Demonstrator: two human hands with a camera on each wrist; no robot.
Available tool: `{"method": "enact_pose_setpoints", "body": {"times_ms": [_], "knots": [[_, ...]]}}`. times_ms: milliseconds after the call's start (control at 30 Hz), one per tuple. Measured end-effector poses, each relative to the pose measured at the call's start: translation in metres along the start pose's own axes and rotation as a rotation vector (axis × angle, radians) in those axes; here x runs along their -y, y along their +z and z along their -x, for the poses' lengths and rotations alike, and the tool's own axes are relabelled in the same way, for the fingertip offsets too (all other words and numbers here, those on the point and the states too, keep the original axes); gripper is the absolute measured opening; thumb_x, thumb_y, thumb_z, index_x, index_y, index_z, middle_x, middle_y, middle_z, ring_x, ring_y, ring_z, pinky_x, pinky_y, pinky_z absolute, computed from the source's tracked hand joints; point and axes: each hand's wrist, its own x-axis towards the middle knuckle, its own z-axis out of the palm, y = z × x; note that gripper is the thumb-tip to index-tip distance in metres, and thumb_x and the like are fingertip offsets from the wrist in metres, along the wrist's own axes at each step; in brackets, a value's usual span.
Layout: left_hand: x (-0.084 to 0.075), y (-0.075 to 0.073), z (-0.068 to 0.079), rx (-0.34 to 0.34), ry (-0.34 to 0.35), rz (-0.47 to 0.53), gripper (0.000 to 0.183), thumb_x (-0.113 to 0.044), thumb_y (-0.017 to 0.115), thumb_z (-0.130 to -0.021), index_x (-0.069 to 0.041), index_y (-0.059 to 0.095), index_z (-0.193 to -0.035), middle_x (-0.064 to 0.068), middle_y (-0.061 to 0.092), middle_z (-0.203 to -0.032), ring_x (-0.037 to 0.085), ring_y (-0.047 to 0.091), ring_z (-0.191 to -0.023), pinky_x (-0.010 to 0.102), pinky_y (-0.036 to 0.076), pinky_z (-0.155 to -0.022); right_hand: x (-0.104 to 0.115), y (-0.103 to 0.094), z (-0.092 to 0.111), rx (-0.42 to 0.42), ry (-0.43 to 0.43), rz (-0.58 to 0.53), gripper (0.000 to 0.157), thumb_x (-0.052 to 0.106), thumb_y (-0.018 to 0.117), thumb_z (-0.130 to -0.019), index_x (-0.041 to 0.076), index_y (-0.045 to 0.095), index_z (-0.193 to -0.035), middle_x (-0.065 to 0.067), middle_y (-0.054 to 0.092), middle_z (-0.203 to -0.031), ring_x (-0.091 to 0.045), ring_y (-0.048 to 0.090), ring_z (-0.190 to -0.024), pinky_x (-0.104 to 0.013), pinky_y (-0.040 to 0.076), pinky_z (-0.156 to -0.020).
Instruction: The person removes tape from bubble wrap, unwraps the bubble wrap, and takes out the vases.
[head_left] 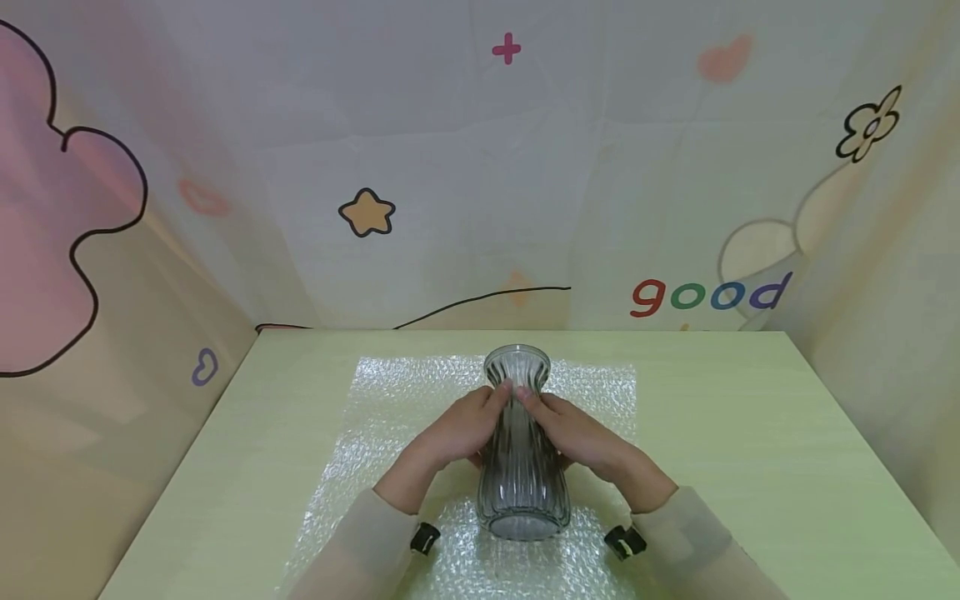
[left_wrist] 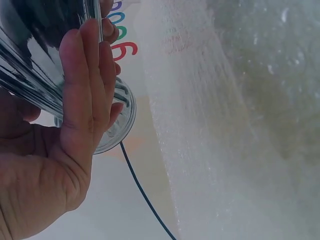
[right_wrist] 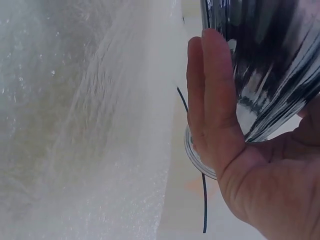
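Observation:
A ribbed, greyish clear glass vase point(head_left: 522, 467) is held between both hands over a sheet of bubble wrap point(head_left: 382, 400). It tilts, with its round base towards me and its flared rim pointing away. My left hand point(head_left: 461, 427) grips the vase's left side, thumb on top near the narrow neck. From the opposite side my right hand point(head_left: 585, 433) holds it the same way, the two thumbs close together. In the left wrist view, fingers reach beneath the glass point(left_wrist: 35, 35). Likewise, the right wrist view has fingers along the underside of the vase point(right_wrist: 272, 55).
The bubble wrap lies flat on a pale green table point(head_left: 750, 450), reaching from near its back edge towards me. A printed cloth point(head_left: 450, 150) hangs behind the table and along both sides. Each sleeve has a small black clip point(head_left: 425, 538) at the cuff.

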Motion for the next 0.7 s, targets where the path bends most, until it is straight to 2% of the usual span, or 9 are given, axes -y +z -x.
{"method": "enact_pose_setpoints", "body": {"times_ms": [200,433,600,700], "knots": [[-0.002,0.000,0.001,-0.037,-0.010,-0.003,0.082,-0.072,0.026,-0.093,-0.006,0.048,-0.135,0.017,0.058,-0.118,0.027,0.065,-0.069,0.041,0.055,-0.053,0.002,-0.001,0.000,-0.013,-0.005,-0.002,0.068,0.062,0.037,-0.097,0.014,0.038,-0.144,-0.015,0.056,-0.131,-0.027,0.063,-0.104,-0.044,0.056,-0.071],[-0.006,0.001,0.001,-0.065,-0.002,0.013,0.080,-0.073,0.030,-0.092,-0.012,0.047,-0.141,0.017,0.062,-0.118,0.025,0.068,-0.067,0.040,0.056,-0.055,0.004,-0.001,0.002,-0.090,0.020,0.030,0.086,0.066,0.044,-0.092,0.010,0.022,-0.153,-0.018,0.044,-0.145,-0.028,0.060,-0.109,-0.041,0.056,-0.070],[-0.010,0.001,0.002,-0.091,0.004,-0.005,0.083,-0.075,0.031,-0.090,-0.016,0.039,-0.148,0.018,0.059,-0.130,0.022,0.069,-0.065,0.037,0.056,-0.061,0.005,-0.002,0.004,-0.096,-0.003,0.013,0.081,0.063,0.047,-0.093,0.017,0.021,-0.153,-0.017,0.050,-0.138,-0.027,0.062,-0.105,-0.040,0.055,-0.071],[-0.012,0.001,0.004,-0.110,0.012,-0.027,0.084,-0.075,0.032,-0.090,-0.017,0.035,-0.150,0.018,0.059,-0.132,0.021,0.070,-0.065,0.035,0.056,-0.064,0.007,-0.002,0.005,-0.091,-0.020,0.000,0.079,0.060,0.049,-0.094,0.019,0.019,-0.154,-0.018,0.051,-0.136,-0.026,0.063,-0.103,-0.040,0.056,-0.073]]}}
